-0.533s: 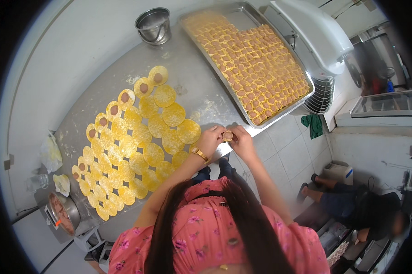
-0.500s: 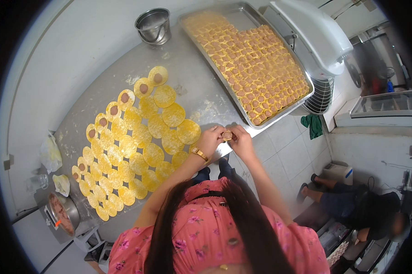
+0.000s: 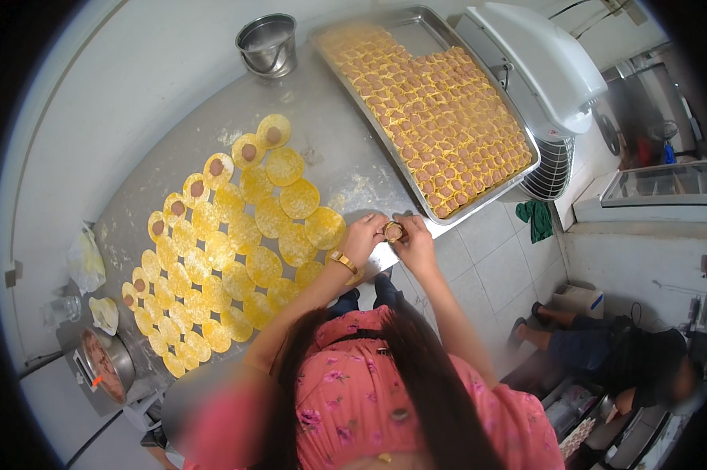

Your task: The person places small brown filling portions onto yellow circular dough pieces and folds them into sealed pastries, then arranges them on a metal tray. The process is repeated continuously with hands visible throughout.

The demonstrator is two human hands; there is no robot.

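Note:
Over the near right edge of the metal table, my left hand [image 3: 366, 236] and my right hand [image 3: 415, 241] pinch a small open-topped dumpling [image 3: 393, 232] between them. Its yellow wrapper is gathered around a pinkish-brown meat filling that faces up. My fingertips hide part of its sides. Left of my hands, rows of round, floured yellow wrappers [image 3: 297, 197] lie on the table, some overlapping. Along the far left edge, several wrappers carry a ball of meat filling [image 3: 249, 152]. A large metal tray [image 3: 440, 211] beyond my right hand holds tightly packed dumplings, with bare metal at its far end.
A metal bucket [image 3: 266, 48] stands at the table's far edge. A bowl of meat filling [image 3: 118, 360] sits at the left end near plastic bags [image 3: 85, 262]. Behind the tray is a white mixer [image 3: 530, 66]. Another person [image 3: 604, 348] is at the lower right.
The dumpling has turned slightly between my fingers, and more of its filling shows. My hands stay in nearly the same place. The rest looks the same.

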